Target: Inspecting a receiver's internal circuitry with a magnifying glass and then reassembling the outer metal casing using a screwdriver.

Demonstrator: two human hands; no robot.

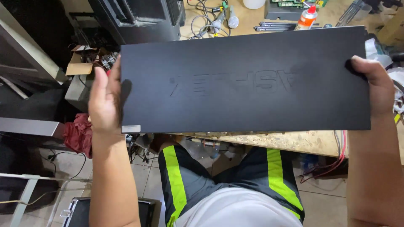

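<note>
Hands, left hand (104,98) and right hand (373,84), clamp opposite ends of the black panel (246,80); keep each grip pressed firmly and level above the worktop (294,141).

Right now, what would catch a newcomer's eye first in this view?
The big black rectangular panel fills the middle of the view, held flat between the left hand and the right hand at its short ends. Below it, neon-yellow stripes on dark shorts stand out, with a cluttered wooden workbench behind.
</note>
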